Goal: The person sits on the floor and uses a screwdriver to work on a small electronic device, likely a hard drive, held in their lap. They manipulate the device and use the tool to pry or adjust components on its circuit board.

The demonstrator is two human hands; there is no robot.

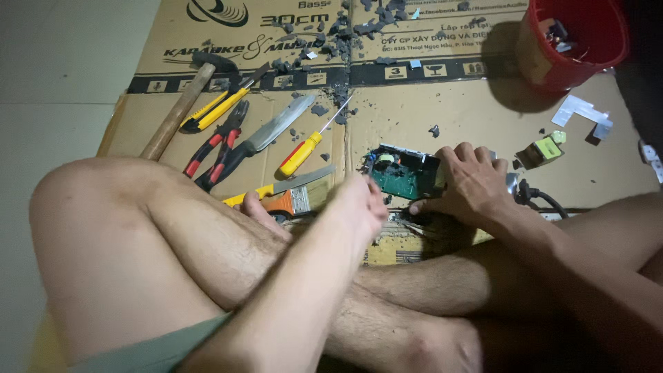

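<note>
Flattened cardboard point(442, 110) — pale tiled floor point(55, 83)
</note>
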